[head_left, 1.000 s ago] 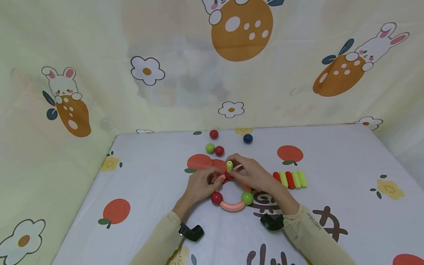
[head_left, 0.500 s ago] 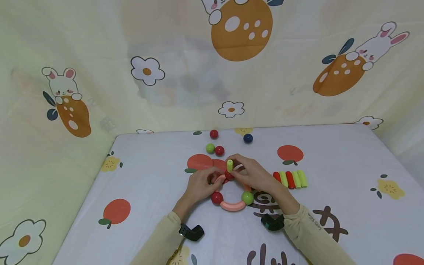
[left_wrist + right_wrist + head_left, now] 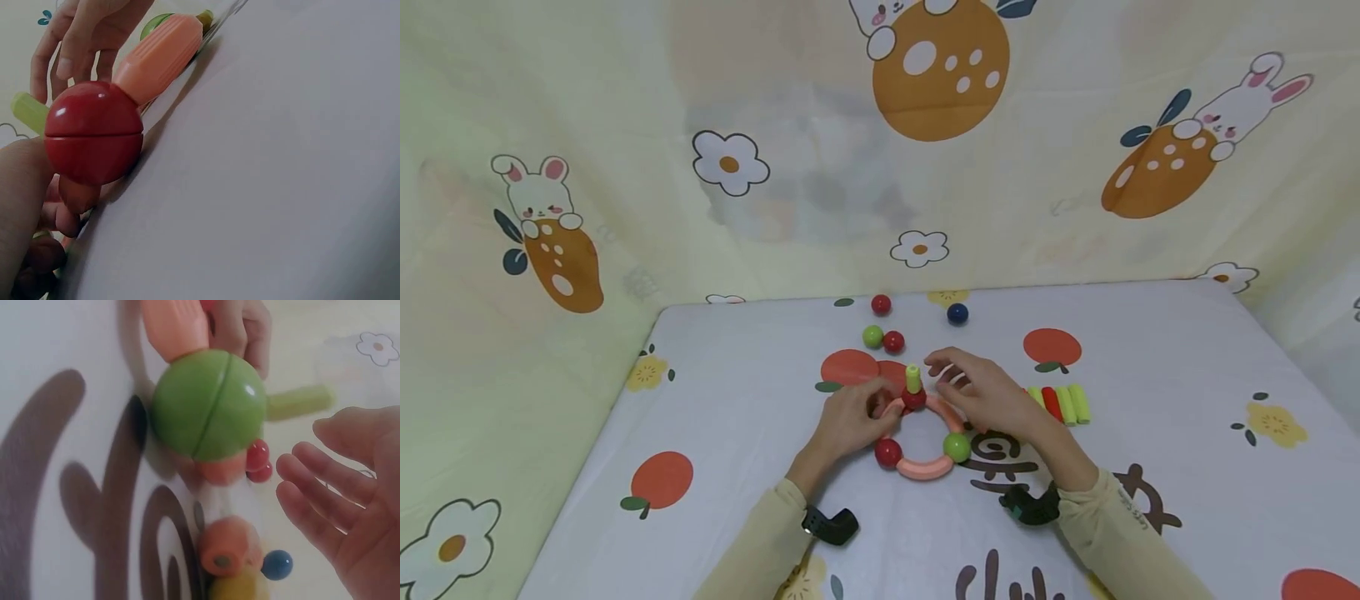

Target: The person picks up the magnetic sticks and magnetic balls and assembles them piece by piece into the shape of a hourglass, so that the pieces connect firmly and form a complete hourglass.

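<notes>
A small ring of curved pink rods joined by balls lies on the cloth. A red ball sits at its front left, a green ball at its front right. On the far red ball a light green stick stands upright. My left hand pinches the ring's left pink rod, mostly hidden by the fingers. My right hand hovers right of the green stick, apart from it, fingers loosely bent and holding nothing, as the right wrist view confirms.
Red and green sticks lie in a row beyond my right wrist, partly covered by it. Farther back lie a blue ball, a green ball and two red balls. A printed curtain rises behind the table.
My right hand has let go of the green stick and moved a little right. The stick stays upright on the far red ball. My left hand keeps its hold.
</notes>
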Tool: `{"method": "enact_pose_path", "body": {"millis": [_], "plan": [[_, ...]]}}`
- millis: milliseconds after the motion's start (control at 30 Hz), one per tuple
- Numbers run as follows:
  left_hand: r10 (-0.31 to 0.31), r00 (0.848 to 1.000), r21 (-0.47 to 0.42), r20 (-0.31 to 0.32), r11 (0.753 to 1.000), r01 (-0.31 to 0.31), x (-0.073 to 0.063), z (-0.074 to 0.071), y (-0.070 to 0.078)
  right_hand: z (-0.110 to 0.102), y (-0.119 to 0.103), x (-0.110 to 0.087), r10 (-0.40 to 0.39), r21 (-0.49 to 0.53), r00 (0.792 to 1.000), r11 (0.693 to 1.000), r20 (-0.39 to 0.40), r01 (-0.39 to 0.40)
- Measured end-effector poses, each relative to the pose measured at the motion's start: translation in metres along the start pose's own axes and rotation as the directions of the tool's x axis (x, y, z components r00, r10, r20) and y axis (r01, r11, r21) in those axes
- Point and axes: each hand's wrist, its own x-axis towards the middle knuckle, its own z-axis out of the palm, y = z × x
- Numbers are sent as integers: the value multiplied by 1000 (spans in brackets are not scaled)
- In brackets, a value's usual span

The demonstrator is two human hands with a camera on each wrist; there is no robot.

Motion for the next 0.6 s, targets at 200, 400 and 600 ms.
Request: {"method": "enact_pose_path", "body": {"millis": [200, 400, 600], "plan": [[-18, 1000, 28, 17, 999, 18, 0, -4, 1, -10, 2, -6, 3, -22, 999, 1000, -37, -4], [-57, 998, 55, 32, 997, 55, -4, -8, 5, -19, 8, -10, -29, -38, 997, 999, -69, 26], [-126, 991, 41, 36, 991, 124, -7, -10, 8, -32, 11, -14, -42, -54, 994, 998, -97, 37]]}}
